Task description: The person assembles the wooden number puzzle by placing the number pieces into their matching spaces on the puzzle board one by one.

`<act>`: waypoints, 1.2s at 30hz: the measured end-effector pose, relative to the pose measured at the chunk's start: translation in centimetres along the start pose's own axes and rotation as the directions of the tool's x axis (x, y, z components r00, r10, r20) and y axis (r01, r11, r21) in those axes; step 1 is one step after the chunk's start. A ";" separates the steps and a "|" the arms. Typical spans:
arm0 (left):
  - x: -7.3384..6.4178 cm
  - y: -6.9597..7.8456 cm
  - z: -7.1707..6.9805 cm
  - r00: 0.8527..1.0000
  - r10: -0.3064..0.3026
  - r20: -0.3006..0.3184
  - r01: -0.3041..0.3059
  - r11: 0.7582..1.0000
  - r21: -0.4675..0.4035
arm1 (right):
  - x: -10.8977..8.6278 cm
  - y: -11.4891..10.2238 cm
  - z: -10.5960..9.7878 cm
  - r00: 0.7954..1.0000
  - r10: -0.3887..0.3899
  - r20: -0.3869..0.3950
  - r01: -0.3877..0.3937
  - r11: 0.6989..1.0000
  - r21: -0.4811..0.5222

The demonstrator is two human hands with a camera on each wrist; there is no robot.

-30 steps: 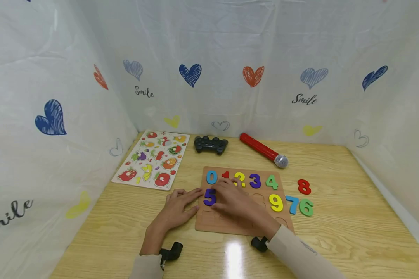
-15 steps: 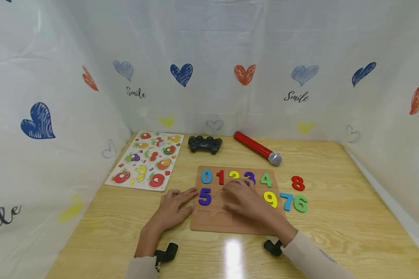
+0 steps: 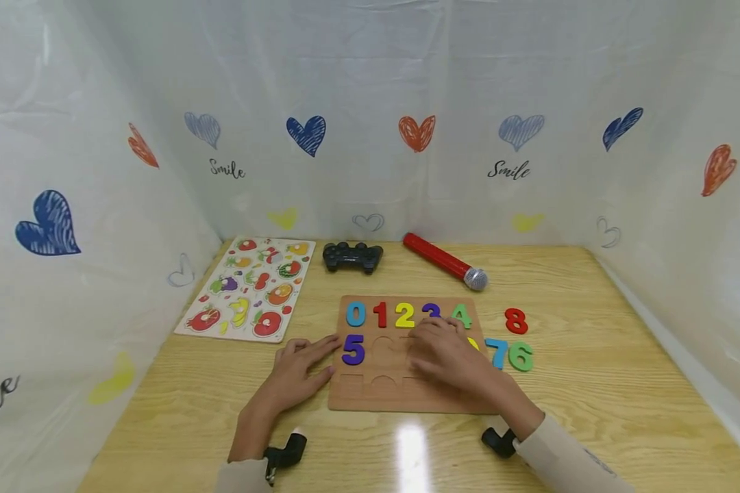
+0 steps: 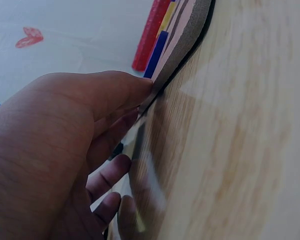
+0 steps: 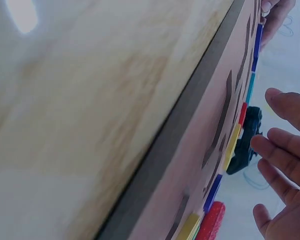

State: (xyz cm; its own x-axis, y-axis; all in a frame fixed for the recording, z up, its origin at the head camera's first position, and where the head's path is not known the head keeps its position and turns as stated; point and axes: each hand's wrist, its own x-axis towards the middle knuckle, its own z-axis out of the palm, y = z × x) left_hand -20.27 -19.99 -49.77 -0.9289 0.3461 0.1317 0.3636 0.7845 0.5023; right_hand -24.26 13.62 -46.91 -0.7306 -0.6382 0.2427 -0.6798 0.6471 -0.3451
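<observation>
A wooden number puzzle board (image 3: 370, 398) lies on the table in the head view. Along its top row sit 0, 1, 2, 3 and 4; a purple 5 (image 3: 353, 350) and a partly covered yellow 9 (image 3: 473, 344) are in the second row. My left hand (image 3: 299, 376) touches the board's left edge with extended fingers. Over the second row hovers my right hand (image 3: 449, 355), partly hiding the 3 (image 3: 431, 312) and the 9. The right wrist view shows its fingers (image 5: 285, 150) spread and loosely bent, holding nothing.
Right of the board lie a blue 7 (image 3: 498, 353), a green 6 (image 3: 521, 357) and a red 8 (image 3: 516, 321). Behind are a black game controller (image 3: 353, 257) and a red microphone (image 3: 439, 257). A fruit puzzle board (image 3: 231, 329) lies at the left.
My right hand has moved rightward over the board, from beside the 5 to below the 3 and 4, uncovering the 1 and 2. The left hand stays at the board's edge.
</observation>
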 end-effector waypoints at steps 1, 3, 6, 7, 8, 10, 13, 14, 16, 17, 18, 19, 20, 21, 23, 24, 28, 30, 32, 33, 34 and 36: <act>0.0 0.0 0.0 1.000 -0.004 0.000 0.004 1.000 0.000 | -0.2 0.1 0.0 1.000 -0.004 -0.008 0.004 1.000 -0.006; -0.1 -0.1 0.0 1.000 -0.008 -0.001 0.008 1.000 0.002 | -0.5 0.4 -0.1 1.000 -0.004 -0.022 0.004 1.000 -0.011; -0.1 -0.2 0.1 1.000 -0.012 0.000 0.012 1.000 0.008 | -1.0 0.9 -0.2 0.999 0.000 -0.036 -0.001 1.000 -0.019; -0.1 -0.3 0.1 1.000 -0.012 0.001 0.012 1.000 0.009 | -1.2 1.0 -0.2 0.999 -0.001 -0.041 0.000 1.000 -0.019; -0.1 -0.4 0.2 1.000 -0.012 0.002 0.012 1.000 0.008 | -1.4 1.2 -0.2 0.999 0.001 -0.044 -0.001 1.000 -0.019; -0.1 -0.4 0.3 1.000 -0.010 0.002 0.010 1.000 0.010 | -1.7 1.5 -0.2 0.999 -0.002 -0.050 0.000 1.000 -0.028; 0.0 -0.5 0.3 1.000 -0.009 0.002 0.009 1.000 0.007 | -2.1 1.9 -0.3 0.999 -0.008 -0.054 0.007 1.000 -0.029; 0.0 -0.5 0.3 1.000 -0.010 0.003 0.010 1.000 0.006 | -2.2 2.0 -0.3 0.998 -0.011 -0.056 0.009 1.000 -0.030; 0.0 -0.5 0.4 1.000 -0.009 0.002 0.009 1.000 0.006 | -2.5 2.2 -0.3 0.998 -0.012 -0.060 0.010 0.999 -0.033; 0.0 -0.4 0.4 1.000 -0.010 0.004 0.010 1.000 0.007 | -2.6 2.3 -0.4 0.998 -0.010 -0.064 0.008 0.999 -0.035; 0.0 -0.4 0.4 1.000 -0.010 0.004 0.010 1.000 0.007 | -2.8 2.4 -0.4 0.998 -0.006 -0.067 0.004 0.999 -0.035; 0.0 -0.4 0.4 1.000 -0.011 0.006 0.011 1.000 0.010 | -2.9 2.4 -0.5 0.998 0.000 -0.069 -0.003 0.999 -0.035; 0.0 -0.4 0.4 1.000 -0.011 0.005 0.011 1.000 0.012 | -3.0 2.5 -0.5 0.998 0.008 -0.070 -0.010 0.999 -0.034; 0.0 -0.3 0.4 1.000 -0.011 0.004 0.011 1.000 0.015 | -3.2 2.6 -0.6 0.997 0.017 -0.070 -0.019 0.999 -0.034; 0.0 -0.2 0.3 1.000 -0.010 -0.001 0.010 1.000 0.017 | -3.4 2.6 -0.8 0.997 0.035 -0.068 -0.037 0.999 -0.029; 0.0 -0.2 0.2 1.000 -0.010 -0.006 0.010 1.000 0.016 | -3.5 2.7 -0.9 0.997 0.042 -0.067 -0.044 0.999 -0.027; 0.0 0.0 0.1 1.000 -0.008 -0.017 0.008 1.000 0.016 | -3.7 2.9 -1.1 0.995 0.068 -0.071 -0.071 0.997 -0.032; 0.0 0.1 0.0 1.000 -0.008 -0.015 0.008 1.000 0.014 | -3.9 3.0 -1.2 0.994 0.076 -0.074 -0.079 0.996 -0.034; 0.0 0.1 0.0 1.000 -0.007 -0.011 0.007 1.000 0.013 | -4.0 3.1 -1.3 0.994 0.081 -0.075 -0.084 0.996 -0.040; 0.0 0.1 0.0 1.000 -0.005 -0.011 0.005 1.000 0.014 | -4.2 3.2 -1.4 0.994 0.082 -0.076 -0.085 0.996 -0.041; 0.0 0.1 0.0 1.000 -0.004 -0.012 0.004 1.000 0.013 | -4.3 3.2 -1.4 0.993 0.083 -0.078 -0.087 0.995 -0.043; 0.0 0.0 0.1 1.000 0.000 -0.015 0.000 1.000 0.018 | -4.5 3.3 -1.5 0.993 0.088 -0.080 -0.091 0.995 -0.040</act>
State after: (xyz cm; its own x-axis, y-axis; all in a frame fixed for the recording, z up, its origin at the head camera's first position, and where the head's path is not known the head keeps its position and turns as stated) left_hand -20.26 -19.96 -49.84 -0.9298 0.3385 0.1446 0.3646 0.7934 0.4873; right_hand -23.31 19.27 -47.76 -0.7903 -0.5433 0.2834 -0.6123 0.7188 -0.3294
